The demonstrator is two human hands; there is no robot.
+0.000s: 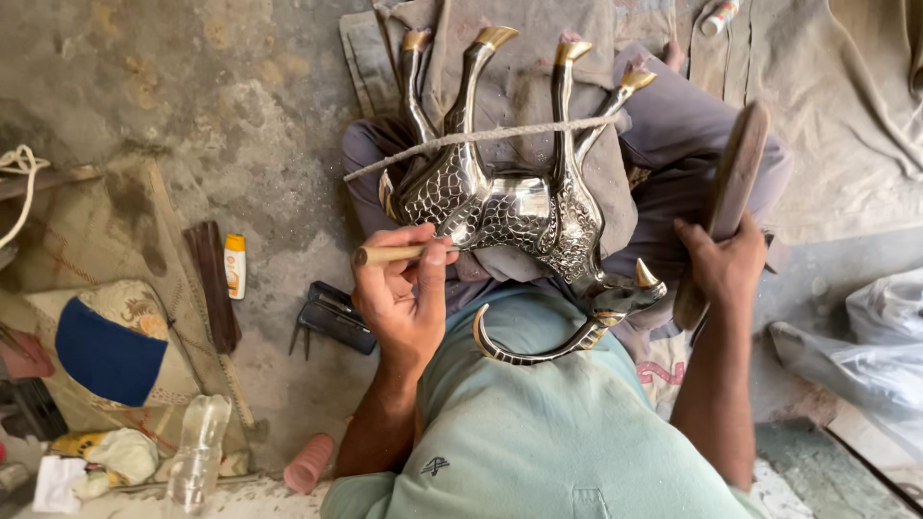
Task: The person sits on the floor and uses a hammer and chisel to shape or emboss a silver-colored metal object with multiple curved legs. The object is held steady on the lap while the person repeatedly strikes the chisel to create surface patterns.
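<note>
The person sits on the floor with a metal animal figure [510, 207] lying upside down across the lap, its four gold-tipped legs pointing up toward twelve o'clock and its horned head hanging down at about five o'clock, near the chest. A length of rope [481, 135] crosses the legs. The body shines silver with a dark scale pattern cut into it.

The left hand [404, 288] is closed round a thin wooden-handled punch [389, 255], whose working end seems to rest against the figure's flank at about nine o'clock of the body. The right hand [721, 264] grips a flat wooden mallet [731, 192], raised and held clear of the figure at about three o'clock.

To my eye the step in hand is chasing the pattern into the metal: the tool is placed, the mallet lifted. The next move would call for a square blow on the tool's butt, with the left hand holding its angle steady so the tip does not skid across the polished surface.

On the floor at nine o'clock lie a small yellow-capped tube [235, 266] and a dark case [336, 317]; a clear plastic bottle [199, 452] lies at about seven o'clock.
</note>
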